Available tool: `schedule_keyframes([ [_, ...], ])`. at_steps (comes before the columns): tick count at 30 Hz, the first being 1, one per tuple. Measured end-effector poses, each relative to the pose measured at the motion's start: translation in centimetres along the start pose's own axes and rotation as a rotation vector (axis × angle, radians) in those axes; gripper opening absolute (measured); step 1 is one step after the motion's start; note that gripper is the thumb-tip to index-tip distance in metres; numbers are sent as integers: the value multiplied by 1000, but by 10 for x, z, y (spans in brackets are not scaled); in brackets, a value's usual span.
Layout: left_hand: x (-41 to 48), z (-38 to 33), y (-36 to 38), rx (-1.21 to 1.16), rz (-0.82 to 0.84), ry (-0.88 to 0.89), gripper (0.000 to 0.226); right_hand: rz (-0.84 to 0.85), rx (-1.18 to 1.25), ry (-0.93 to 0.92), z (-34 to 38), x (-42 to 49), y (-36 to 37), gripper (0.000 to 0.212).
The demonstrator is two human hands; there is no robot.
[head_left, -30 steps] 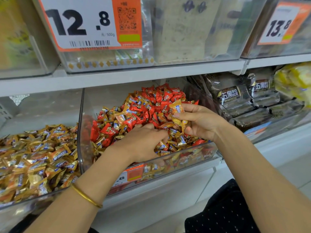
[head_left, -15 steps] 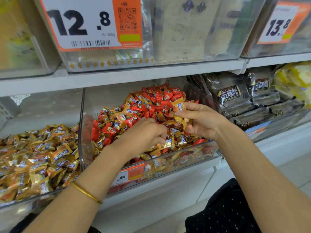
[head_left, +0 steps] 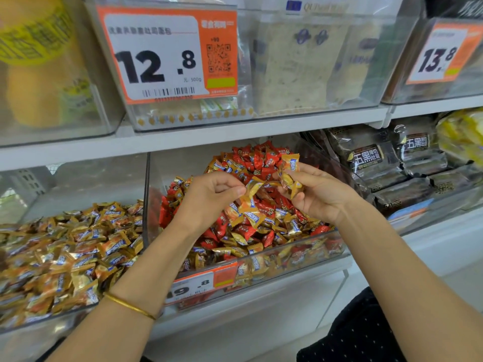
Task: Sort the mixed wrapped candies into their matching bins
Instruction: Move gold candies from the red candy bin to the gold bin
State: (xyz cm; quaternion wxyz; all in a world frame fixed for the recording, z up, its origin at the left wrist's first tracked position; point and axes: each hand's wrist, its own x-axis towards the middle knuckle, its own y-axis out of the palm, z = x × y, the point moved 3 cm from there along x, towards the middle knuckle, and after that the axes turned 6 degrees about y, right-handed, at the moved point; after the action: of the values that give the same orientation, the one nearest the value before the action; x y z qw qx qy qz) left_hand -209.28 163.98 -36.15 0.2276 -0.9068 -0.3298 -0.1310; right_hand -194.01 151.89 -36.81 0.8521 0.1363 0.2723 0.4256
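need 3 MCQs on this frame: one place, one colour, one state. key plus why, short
1. Where is the gold-only bin relative to the mixed bin?
A) above it
B) to its left
C) to its right

2. Which wrapper colours lie in the mixed bin?
A) green and blue
B) only black
C) red and gold

3. What is the right hand doing?
A) gripping gold candies
B) lying flat and empty
C) out of view

Key:
1 B: the gold-only bin stands against the mixed bin's left wall, on the same shelf level.
2 C: red and gold wrappers are piled together there.
3 A: its fingers curl round several gold wrappers above the pile.
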Motion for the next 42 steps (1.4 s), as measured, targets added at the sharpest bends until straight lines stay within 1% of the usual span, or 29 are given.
schedule_keyframes([
  [1,-1,0,-1,-5,-16,-10,18,-4,11,-5,-1,1,2,33],
  [4,-2,-3,-7,-8,-73,-26,15,-15,53,-18,-2,3,4,59],
  [5,-3,-5,-10,-6,-97,-20,15,-16,58,-17,-3,4,5,63],
  [11,-10,-18,-26,-6,-216,7,16,23,37,5,-7,4,15,51],
  [14,-17,-22,-37,0,-220,8,15,75,1,21,-10,1,24,36],
  [18,-32,-31,-55,18,-213,-9,14,122,-58,20,-18,-7,43,38],
  [21,-47,-37,-79,50,-239,-33,12,177,-97,12,-27,-17,69,41],
  [23,-59,-38,-99,70,-271,-52,11,239,-142,-9,-35,-23,95,36],
  [25,-72,-35,-122,101,-313,-83,10,302,-228,-49,-46,-28,126,29],
  [27,-85,-27,-145,159,-356,-120,9,328,-360,-119,-59,-30,157,26],
  [29,-95,-16,-168,263,-409,-144,13,316,-508,-184,-72,-27,188,33],
  [31,-102,-6,-186,380,-451,-148,17,300,-740,-227,-83,-21,215,44],
  [32,-105,-1,-193,436,-453,-152,18,305,-864,-222,-88,-18,227,49],
  [34,-107,9,-201,562,-417,-188,17,368,-1070,-160,-96,-12,245,53],
  [36,-107,14,-205,647,-373,-218,22,418,-1194,-104,-98,-7,253,56],
  [37,-105,15,-206,660,-359,-222,24,434,-1194,-89,-96,-7,253,56],
  [39,-102,13,-203,669,-343,-211,27,450,-1106,-84,-88,-9,246,52],
  [42,-95,10,-192,704,-304,-157,28,412,-940,-156,-65,-12,212,38],
])
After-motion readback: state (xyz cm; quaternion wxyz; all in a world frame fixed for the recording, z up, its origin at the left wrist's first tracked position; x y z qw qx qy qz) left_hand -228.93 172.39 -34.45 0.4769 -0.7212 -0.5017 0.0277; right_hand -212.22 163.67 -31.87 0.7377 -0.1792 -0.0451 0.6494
